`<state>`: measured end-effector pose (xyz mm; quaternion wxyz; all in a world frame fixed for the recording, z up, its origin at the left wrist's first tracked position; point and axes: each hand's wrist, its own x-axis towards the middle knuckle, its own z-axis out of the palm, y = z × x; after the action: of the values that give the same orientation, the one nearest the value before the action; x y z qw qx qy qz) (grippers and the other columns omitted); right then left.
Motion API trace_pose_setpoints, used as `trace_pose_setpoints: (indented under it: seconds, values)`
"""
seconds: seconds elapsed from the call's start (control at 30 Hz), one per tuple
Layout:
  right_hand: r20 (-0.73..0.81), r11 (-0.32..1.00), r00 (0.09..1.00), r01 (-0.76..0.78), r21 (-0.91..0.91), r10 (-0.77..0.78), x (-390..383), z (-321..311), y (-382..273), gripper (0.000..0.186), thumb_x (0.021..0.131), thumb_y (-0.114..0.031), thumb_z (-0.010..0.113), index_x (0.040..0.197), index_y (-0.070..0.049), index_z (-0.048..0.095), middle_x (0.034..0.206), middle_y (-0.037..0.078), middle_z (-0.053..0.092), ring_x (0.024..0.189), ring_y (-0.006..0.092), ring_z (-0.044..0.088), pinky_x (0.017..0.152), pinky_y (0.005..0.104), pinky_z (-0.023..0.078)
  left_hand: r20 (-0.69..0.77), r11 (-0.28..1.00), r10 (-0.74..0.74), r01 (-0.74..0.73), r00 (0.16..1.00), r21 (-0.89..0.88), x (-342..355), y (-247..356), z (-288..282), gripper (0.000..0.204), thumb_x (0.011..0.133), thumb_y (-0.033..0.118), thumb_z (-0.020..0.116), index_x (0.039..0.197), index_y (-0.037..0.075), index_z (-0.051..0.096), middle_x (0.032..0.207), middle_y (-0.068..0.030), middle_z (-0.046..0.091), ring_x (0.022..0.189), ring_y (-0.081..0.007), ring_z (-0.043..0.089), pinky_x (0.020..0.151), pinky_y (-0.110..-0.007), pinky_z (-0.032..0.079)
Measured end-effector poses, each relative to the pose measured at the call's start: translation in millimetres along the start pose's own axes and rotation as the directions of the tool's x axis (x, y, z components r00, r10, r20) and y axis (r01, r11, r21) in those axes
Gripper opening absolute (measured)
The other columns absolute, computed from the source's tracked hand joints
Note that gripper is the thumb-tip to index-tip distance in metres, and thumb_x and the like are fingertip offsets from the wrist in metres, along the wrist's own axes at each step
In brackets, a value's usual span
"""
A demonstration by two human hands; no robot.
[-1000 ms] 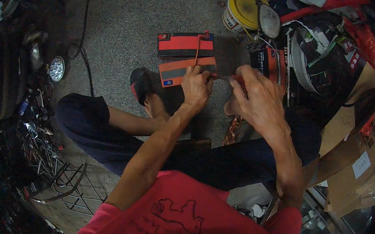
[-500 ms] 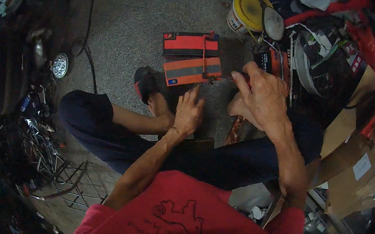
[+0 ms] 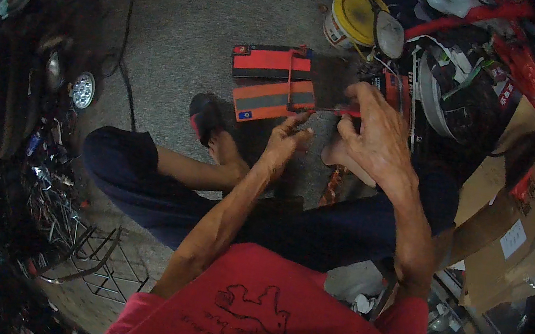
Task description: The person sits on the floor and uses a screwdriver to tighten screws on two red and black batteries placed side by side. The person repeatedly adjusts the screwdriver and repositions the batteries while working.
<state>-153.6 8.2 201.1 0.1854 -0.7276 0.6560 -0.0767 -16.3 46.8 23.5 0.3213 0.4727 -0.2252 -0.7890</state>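
Note:
Two block-shaped batteries lie side by side on the floor: a red and black battery [image 3: 271, 64] farther off, an orange and grey battery [image 3: 269, 102] nearer. A red cable [image 3: 290, 79] runs across their right ends. My right hand [image 3: 380, 134] grips a screwdriver [image 3: 350, 112] by its red handle, its thin shaft pointing left at the near battery's right corner. Close by that corner is my left hand [image 3: 285, 144], fingers drawn together at the cable end and screwdriver tip. Whatever those fingers pinch is too small to make out.
A white bucket with a yellow lid [image 3: 355, 16] stands beyond the batteries at right, near piled parts and a red-and-black box [image 3: 392, 89]. Cardboard [image 3: 510, 219] lies at right. A round lamp [image 3: 83, 90], a black cord [image 3: 127, 74] and metal scraps [image 3: 59, 207] are at left.
My left hand has moved up and right to the near battery's corner, and its spread fingers have drawn together. My right hand has shifted slightly, still gripping the screwdriver.

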Motion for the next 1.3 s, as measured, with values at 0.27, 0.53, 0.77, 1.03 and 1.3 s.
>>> trace_pose_setpoints:
  seconds: [0.27, 0.53, 0.77, 1.03, 1.3]
  values:
    - [0.039, 1.000, 0.999, -0.002, 0.022, 0.001, -5.4, -4.1, 2.5, 0.028, 0.080, -0.013, 0.057, 0.104, 0.001, 0.053, 0.104, 0.020, 0.060, 0.092, 0.0376, 0.059, 0.079, 0.0429, 0.046, -0.297, 0.992, 0.040, -0.074, 0.954, -0.105, -7.2, 19.9, -14.5, 0.021, 0.084, 0.014, 0.063, 0.102, 0.003, 0.064, 0.090, -0.0024, 0.065, 0.081, -0.0128, 0.060, 0.069, -0.026, 0.045]
    - [0.168, 0.983, 0.971, -0.159, -0.087, 0.171, 2.2, -6.5, -9.0, 0.028, 0.089, -0.027, 0.053, 0.098, 0.000, 0.055, 0.078, 0.023, 0.063, 0.074, 0.0394, 0.062, 0.068, 0.0453, 0.046, -0.369, 0.949, 0.288, -0.211, 0.883, 0.236, -6.2, 24.8, -32.3, 0.010, 0.086, 0.008, 0.061, 0.088, 0.000, 0.065, 0.084, -0.0042, 0.065, 0.078, -0.0116, 0.059, 0.071, -0.027, 0.048]
    - [-0.196, 0.989, 0.970, 0.139, -0.055, -0.147, -1.3, 7.9, 5.6, 0.026, 0.088, -0.026, 0.055, 0.093, -0.001, 0.050, 0.084, 0.021, 0.063, 0.073, 0.0392, 0.062, 0.061, 0.0487, 0.046, -0.338, 0.871, 0.331, -0.148, 0.881, 0.468, -10.6, 32.5, -25.4, 0.011, 0.087, 0.008, 0.060, 0.093, 0.000, 0.065, 0.087, -0.0041, 0.066, 0.083, -0.0116, 0.059, 0.076, -0.026, 0.047]
    - [0.092, 0.986, 0.983, -0.164, 0.021, 0.161, 3.5, -1.6, -8.4, 0.028, 0.086, -0.021, 0.057, 0.103, 0.001, 0.052, 0.087, 0.021, 0.063, 0.079, 0.0385, 0.062, 0.067, 0.0443, 0.047, -0.246, 0.856, 0.406, -0.272, 0.880, 0.439, -8.3, 23.0, -38.4, 0.011, 0.087, 0.007, 0.059, 0.093, 0.000, 0.065, 0.089, -0.0045, 0.066, 0.085, -0.0117, 0.059, 0.079, -0.026, 0.046]
    - [-0.117, 0.998, 0.991, 0.058, -0.034, -0.061, -4.5, 4.6, 3.7, 0.027, 0.087, -0.022, 0.056, 0.103, -0.002, 0.049, 0.084, 0.023, 0.063, 0.079, 0.0394, 0.062, 0.067, 0.0491, 0.046, -0.228, 0.904, 0.343, -0.254, 0.911, 0.344, -8.7, 25.3, -37.8, 0.010, 0.088, 0.006, 0.058, 0.093, 0.001, 0.065, 0.090, -0.0035, 0.066, 0.085, -0.0118, 0.060, 0.080, -0.026, 0.046]
